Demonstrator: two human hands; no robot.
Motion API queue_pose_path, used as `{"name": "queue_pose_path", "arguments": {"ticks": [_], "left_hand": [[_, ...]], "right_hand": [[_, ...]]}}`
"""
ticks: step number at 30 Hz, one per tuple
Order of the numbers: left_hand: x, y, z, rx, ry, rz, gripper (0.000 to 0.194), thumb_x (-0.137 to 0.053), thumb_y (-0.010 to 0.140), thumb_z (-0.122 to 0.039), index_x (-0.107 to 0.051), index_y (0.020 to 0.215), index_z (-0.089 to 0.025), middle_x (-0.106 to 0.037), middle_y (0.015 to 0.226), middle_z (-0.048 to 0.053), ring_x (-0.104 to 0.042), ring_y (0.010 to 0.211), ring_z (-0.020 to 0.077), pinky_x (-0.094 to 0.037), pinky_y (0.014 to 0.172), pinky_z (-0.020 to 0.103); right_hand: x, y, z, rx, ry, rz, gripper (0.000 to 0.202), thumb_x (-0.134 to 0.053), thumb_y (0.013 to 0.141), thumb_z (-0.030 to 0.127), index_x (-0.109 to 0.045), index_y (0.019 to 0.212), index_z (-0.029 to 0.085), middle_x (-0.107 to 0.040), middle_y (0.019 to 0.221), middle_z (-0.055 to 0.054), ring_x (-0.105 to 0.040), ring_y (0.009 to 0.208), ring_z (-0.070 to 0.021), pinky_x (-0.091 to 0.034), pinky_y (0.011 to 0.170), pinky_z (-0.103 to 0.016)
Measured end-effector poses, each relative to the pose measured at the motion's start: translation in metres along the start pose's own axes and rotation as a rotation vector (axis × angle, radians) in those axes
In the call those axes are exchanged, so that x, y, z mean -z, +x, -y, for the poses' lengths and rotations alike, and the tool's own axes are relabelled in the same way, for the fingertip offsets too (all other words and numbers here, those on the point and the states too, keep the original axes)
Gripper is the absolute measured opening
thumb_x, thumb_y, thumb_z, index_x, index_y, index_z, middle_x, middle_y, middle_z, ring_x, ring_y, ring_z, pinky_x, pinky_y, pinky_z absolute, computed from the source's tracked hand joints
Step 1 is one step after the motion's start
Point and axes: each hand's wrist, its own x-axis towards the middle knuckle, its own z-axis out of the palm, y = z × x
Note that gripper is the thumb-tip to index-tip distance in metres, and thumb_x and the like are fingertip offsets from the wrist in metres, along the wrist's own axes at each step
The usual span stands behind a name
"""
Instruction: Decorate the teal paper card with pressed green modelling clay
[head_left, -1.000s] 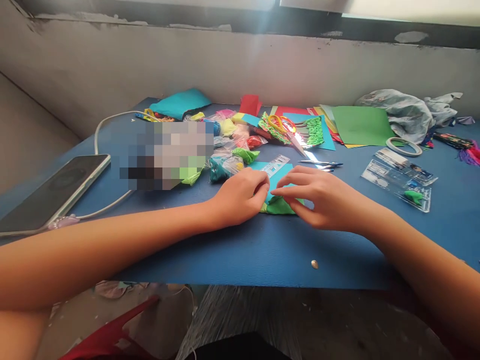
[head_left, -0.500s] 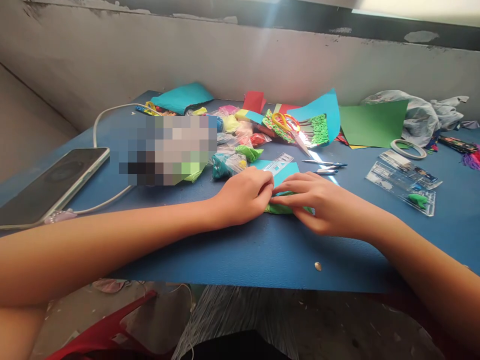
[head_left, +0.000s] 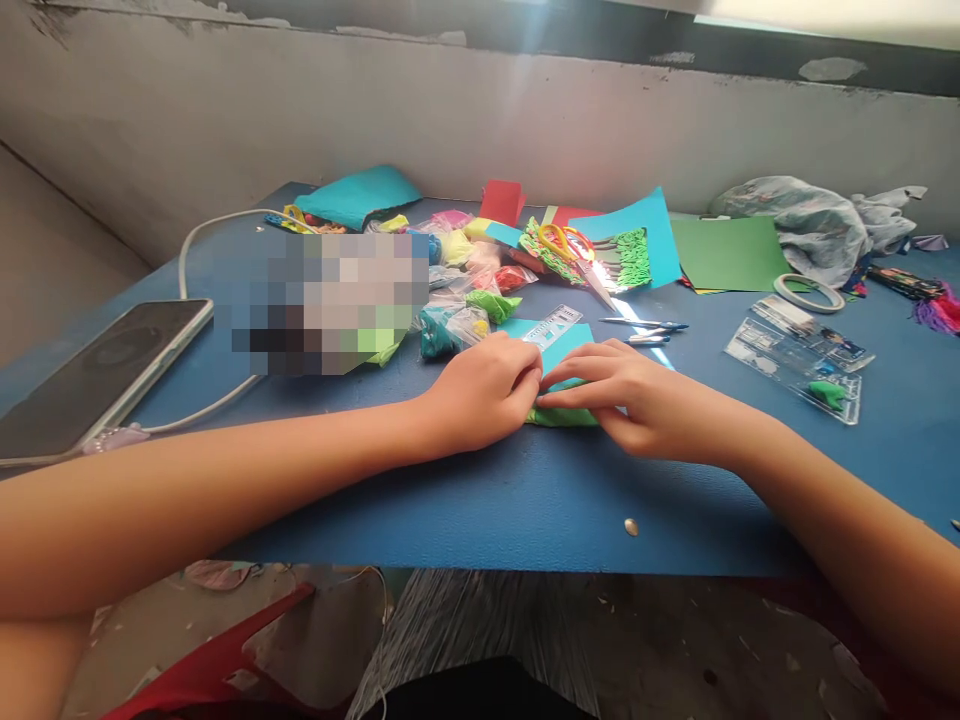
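Both hands meet near the front of the blue table (head_left: pixel 450 510), above a crumpled green piece (head_left: pixel 566 414), maybe wrapping or soft clay. Left hand (head_left: pixel 491 390): fingers curled in, thumb against them; I cannot tell whether they pinch anything. Right hand (head_left: pixel 637 400): half open, thumb well apart from the fingers, whose tips reach to my left fingers, probably to work on something small there; I see nothing gripped. Forearms angle in from both sides, likely to steady this fine fingertip contact. The green piece lies partly under my hands, at the near edge of a light-blue sheet (head_left: pixel 574 345), which perhaps serves as a work mat. A clear ruler (head_left: pixel 553 328) rests across that sheet, just beyond my fingers. Pens (head_left: pixel 645 326) and scissors (head_left: pixel 581 262) lie farther back, presumably set aside within reach.
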Motion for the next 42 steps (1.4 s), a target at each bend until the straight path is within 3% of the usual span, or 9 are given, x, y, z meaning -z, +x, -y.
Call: {"name": "queue_pose_path", "arguments": {"ticks": [6, 11, 15, 25, 32, 42], "left_hand": [[0.015, -0.025, -0.011, -0.278, 0.138, -0.091, 0.027, -0.041, 0.091, -0.012, -0.067, 0.088, -0.009, -0.066, 0.087, 0.013, -0.058, 0.084, 0.0235, -0.051, 0.079, 0.038], [0.019, -0.040, -0.018, -0.368, 0.154, -0.125, 0.027, -0.044, 0.089, -0.012, -0.070, 0.096, -0.006, -0.067, 0.089, 0.014, -0.061, 0.086, 0.0248, -0.055, 0.077, 0.039], [0.015, -0.038, -0.016, -0.328, 0.168, -0.124, 0.030, -0.044, 0.090, -0.011, -0.069, 0.105, -0.003, -0.066, 0.091, 0.015, -0.061, 0.087, 0.0249, -0.057, 0.078, 0.040], [0.013, -0.037, -0.013, -0.338, 0.194, -0.075, 0.029, -0.044, 0.089, -0.011, -0.070, 0.102, -0.004, -0.066, 0.089, 0.016, -0.061, 0.086, 0.0264, -0.058, 0.077, 0.043], [0.012, -0.038, -0.013, -0.320, 0.215, -0.069, 0.029, -0.046, 0.089, -0.012, -0.070, 0.104, -0.005, -0.066, 0.090, 0.016, -0.062, 0.088, 0.0272, -0.058, 0.078, 0.044], [0.013, -0.036, -0.012, -0.327, 0.211, -0.104, 0.031, -0.043, 0.092, -0.013, -0.071, 0.102, -0.004, -0.067, 0.088, 0.015, -0.062, 0.085, 0.0253, -0.059, 0.074, 0.041]], "right_hand": [[-0.008, -0.012, -0.003, 0.061, -0.071, -0.383, 0.031, -0.045, 0.089, 0.013, -0.065, 0.111, 0.021, -0.073, 0.096, -0.008, -0.065, 0.089, -0.0210, -0.047, 0.081, -0.041], [-0.020, -0.019, -0.008, 0.176, -0.180, -0.309, 0.026, -0.047, 0.095, 0.027, -0.063, 0.113, 0.016, -0.073, 0.099, -0.010, -0.065, 0.092, -0.0220, -0.045, 0.086, -0.043], [-0.020, -0.018, -0.008, 0.156, -0.194, -0.253, 0.032, -0.043, 0.098, 0.029, -0.061, 0.121, 0.017, -0.072, 0.108, -0.011, -0.064, 0.101, -0.0220, -0.044, 0.092, -0.044], [-0.022, -0.016, -0.008, 0.072, -0.225, -0.166, 0.029, -0.046, 0.097, 0.028, -0.067, 0.115, 0.020, -0.073, 0.110, -0.010, -0.062, 0.106, -0.0232, -0.042, 0.096, -0.044], [-0.028, -0.020, -0.008, 0.047, -0.168, -0.227, 0.039, -0.038, 0.100, 0.033, -0.060, 0.129, 0.021, -0.069, 0.119, -0.011, -0.059, 0.112, -0.0245, -0.039, 0.102, -0.049], [-0.025, -0.015, -0.002, 0.059, -0.218, -0.200, 0.030, -0.043, 0.099, 0.026, -0.064, 0.118, 0.014, -0.072, 0.112, -0.011, -0.062, 0.104, -0.0201, -0.042, 0.099, -0.042]]}}
